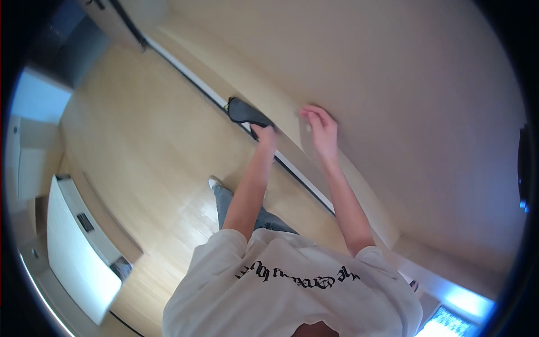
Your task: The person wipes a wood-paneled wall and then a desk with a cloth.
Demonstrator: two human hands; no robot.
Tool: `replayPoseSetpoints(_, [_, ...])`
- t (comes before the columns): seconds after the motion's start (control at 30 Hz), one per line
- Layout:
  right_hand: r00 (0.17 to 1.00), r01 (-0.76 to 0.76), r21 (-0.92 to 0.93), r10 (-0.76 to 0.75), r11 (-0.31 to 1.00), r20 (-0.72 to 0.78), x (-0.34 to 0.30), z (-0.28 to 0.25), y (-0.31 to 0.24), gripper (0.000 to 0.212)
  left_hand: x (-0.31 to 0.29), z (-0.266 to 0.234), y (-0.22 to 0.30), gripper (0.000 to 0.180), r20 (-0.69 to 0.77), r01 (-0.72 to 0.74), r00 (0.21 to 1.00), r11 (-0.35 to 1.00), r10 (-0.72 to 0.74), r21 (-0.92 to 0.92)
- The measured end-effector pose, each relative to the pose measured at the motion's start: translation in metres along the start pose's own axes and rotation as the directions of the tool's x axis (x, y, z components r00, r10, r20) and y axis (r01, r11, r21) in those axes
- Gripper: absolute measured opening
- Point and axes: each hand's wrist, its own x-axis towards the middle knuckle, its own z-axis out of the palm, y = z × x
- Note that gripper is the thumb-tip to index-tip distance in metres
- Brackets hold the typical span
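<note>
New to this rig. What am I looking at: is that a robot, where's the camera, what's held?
No robot: just a person working bare-handed. The one picture comes from the left of two fisheye cameras worn on the head, looking down, so straight edges bend toward the rim. The left hand grips a dark grey item; its kind is unclear. The right hand is by the pale wall, fingers bent, nothing visible in it. Below is a wood-toned floor, with white-topped furniture at lower left.
</note>
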Motion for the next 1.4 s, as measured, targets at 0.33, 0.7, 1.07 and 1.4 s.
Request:
replayPoseSetpoints(0.33, [0.752,0.637,-0.380,-0.431,0.671,0.500,0.036,0.037,0.011,0.038,-0.159,-0.035,-0.220,0.054,0.227,-0.214,0.967,0.863,0.119,0.458])
replayPoseSetpoints(0.7, [0.759,0.641,-0.430,-0.442,0.635,0.478,0.044,0.029,0.020,0.043,-0.092,0.012,-0.057,0.060,-0.032,0.285,0.932,0.784,-0.361,-0.551])
replayPoseSetpoints(1.07, [0.673,0.697,-0.243,-0.498,0.675,0.547,0.041,0.045,0.010,0.052,0.069,-0.033,-0.085,0.045,-0.288,-0.257,0.937,0.947,0.195,-0.193])
replayPoseSetpoints(1.4, [0.737,0.635,-0.279,-0.457,0.720,0.497,0.045,0.027,0.019,0.055,-0.088,0.026,0.001,0.045,0.129,-0.402,0.912,0.784,0.390,0.473])
